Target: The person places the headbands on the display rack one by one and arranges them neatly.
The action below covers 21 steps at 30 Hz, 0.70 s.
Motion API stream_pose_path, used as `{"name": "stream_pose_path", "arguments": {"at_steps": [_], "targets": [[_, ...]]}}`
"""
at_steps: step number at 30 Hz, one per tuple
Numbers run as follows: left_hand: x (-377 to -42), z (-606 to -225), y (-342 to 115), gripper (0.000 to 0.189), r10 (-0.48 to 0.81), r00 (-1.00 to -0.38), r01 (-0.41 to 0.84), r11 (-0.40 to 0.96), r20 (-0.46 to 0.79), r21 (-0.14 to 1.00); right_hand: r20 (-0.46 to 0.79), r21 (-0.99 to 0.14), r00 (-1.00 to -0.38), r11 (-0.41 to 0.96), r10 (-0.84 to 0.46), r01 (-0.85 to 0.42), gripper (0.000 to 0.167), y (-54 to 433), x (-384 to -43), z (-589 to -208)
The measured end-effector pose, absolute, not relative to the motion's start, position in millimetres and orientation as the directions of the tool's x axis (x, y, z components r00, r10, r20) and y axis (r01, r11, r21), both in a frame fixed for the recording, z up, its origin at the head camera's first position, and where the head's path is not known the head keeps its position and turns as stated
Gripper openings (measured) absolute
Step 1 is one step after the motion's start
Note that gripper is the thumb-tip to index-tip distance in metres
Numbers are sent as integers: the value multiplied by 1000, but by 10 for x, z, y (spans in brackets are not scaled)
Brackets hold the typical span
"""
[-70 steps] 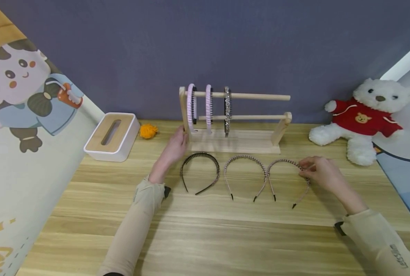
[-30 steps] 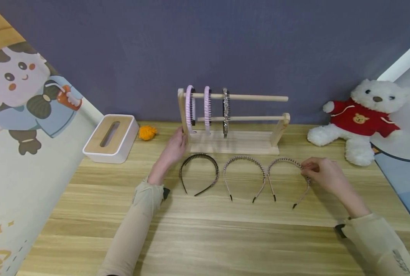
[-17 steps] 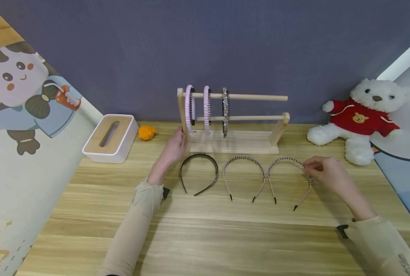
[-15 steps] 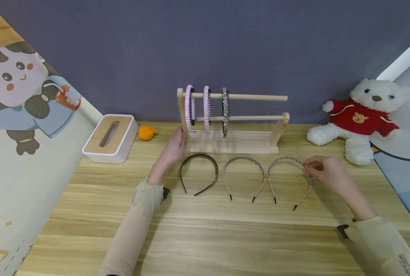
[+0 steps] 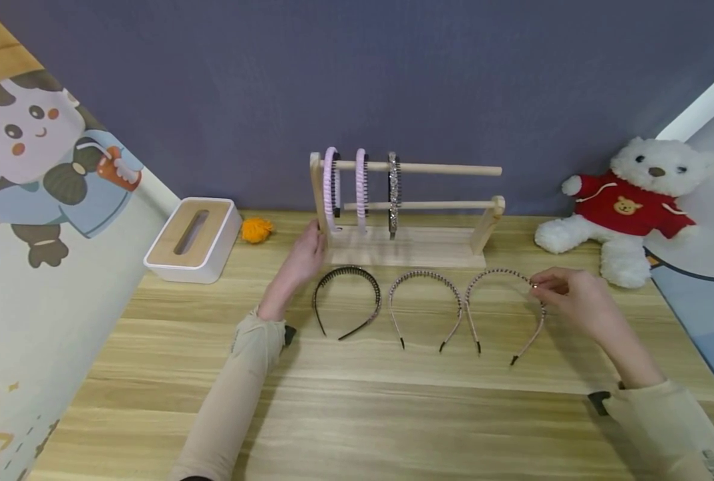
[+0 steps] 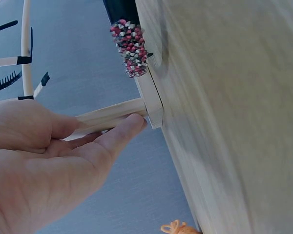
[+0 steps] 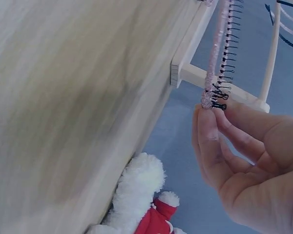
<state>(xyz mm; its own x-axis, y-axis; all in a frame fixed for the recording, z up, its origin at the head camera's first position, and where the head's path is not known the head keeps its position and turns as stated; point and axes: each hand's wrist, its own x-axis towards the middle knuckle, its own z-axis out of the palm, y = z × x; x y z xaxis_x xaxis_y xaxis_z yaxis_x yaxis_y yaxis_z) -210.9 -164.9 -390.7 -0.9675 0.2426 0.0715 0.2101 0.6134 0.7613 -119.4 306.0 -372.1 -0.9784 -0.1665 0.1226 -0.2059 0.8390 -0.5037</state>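
At the right of the table my right hand pinches a thin pink toothed headband between thumb and fingers. The right wrist view shows this headband hanging from the fingertips, its dark teeth facing away from the table. My left hand grips the left upright of a wooden headband rack; the thumb and fingers clasp that upright in the left wrist view. Two lilac headbands and a glittery one hang on the rack. Before it lie a black headband and another pink one.
A white tissue box with a wooden lid stands at the left, beside an orange yarn pompom. A white teddy bear in a red hoodie sits at the back right. Behind the wooden table rises a dark wall.
My right hand has moved slightly right with the pink headband, whose arched top has risen a little. The left hand stays on the rack.
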Motion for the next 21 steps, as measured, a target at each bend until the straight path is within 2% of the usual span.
{"name": "stream_pose_path", "arguments": {"at_steps": [11, 17, 21], "targets": [[-2161, -3959, -1667, 49, 251, -964, 225, 603, 86, 765, 195, -508, -971, 832, -141, -223, 16, 3042, -1166, -3550], [-2393, -4298, -1763, 50, 237, -964, 246, 621, 121, 744, 236, -507, -963, 828, -133, -239, 16, 2997, -1132, -3485], [-2439, -4369, -1791, 53, 242, -964, 242, 604, 114, 759, 251, -513, -960, 824, -123, -240, 20, 2962, -1109, -3429]]}}
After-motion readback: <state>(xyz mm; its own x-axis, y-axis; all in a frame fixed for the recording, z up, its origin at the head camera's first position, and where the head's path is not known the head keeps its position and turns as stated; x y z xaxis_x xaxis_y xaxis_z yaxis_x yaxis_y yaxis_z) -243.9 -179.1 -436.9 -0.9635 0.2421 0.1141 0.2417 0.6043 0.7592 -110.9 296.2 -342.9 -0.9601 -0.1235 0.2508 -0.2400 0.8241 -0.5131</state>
